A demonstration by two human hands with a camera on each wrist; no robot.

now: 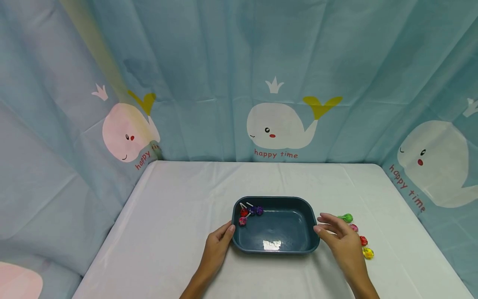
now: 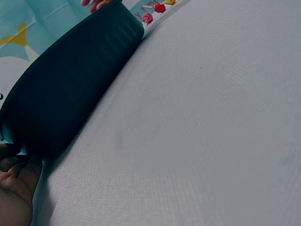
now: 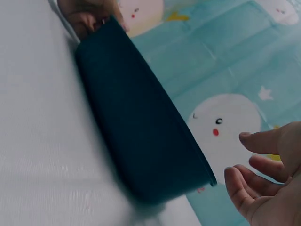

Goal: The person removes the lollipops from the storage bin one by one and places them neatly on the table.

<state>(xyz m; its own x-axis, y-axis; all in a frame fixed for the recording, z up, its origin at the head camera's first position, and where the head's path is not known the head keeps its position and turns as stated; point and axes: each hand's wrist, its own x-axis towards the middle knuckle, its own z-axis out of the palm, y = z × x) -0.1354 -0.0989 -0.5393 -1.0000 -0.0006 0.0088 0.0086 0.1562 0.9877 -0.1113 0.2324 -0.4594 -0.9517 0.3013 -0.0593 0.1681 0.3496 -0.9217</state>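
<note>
Flanking the tray (image 1: 281,229), hands (image 1: 216,246) (image 1: 344,241) angle inward: left gripping, right just apart

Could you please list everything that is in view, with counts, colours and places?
Tray: one, dark blue-green, between the two hands
Lollipops in the tray: four visible, one red, one pink, two purple, at its left end
Loose lollipops: four, green, pink, red and yellow, on the table right of the tray
Table: one, white, below everything
Curtain: light blue, behind and at both sides
Whale prints: three clearly seen, pale with yellow tails where visible, on the curtain
Left hand: one, gripping the tray's left end
Right hand: one, fingers just off the tray's right end
</note>
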